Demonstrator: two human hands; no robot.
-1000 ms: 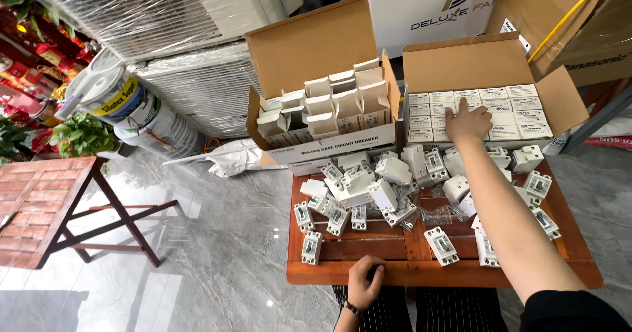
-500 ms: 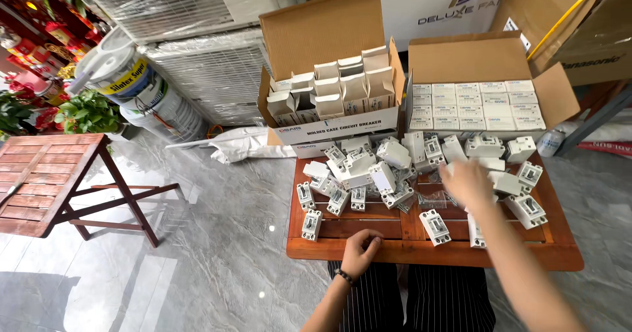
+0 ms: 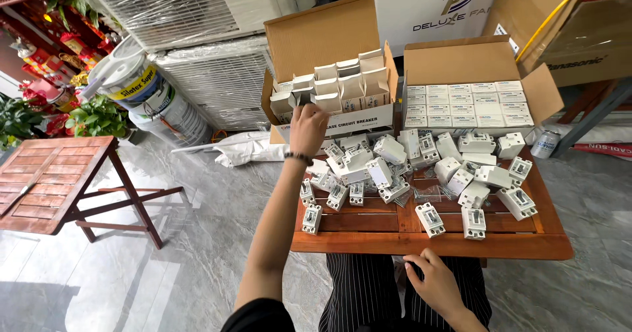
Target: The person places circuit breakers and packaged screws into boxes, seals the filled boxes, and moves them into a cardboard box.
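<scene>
The left hand (image 3: 308, 129) reaches into the left carton (image 3: 329, 55), fingers closed on a small open box (image 3: 297, 96) at its front-left corner. The right hand (image 3: 434, 282) rests loosely curled, holding nothing, below the table's (image 3: 428, 243) near edge. Judging by the heap, most breakers (image 3: 395, 161) are still loose on the table; the right carton (image 3: 471, 105) beyond it holds closed boxes. Free room lies along the near edge, where two breakers sit close.
</scene>
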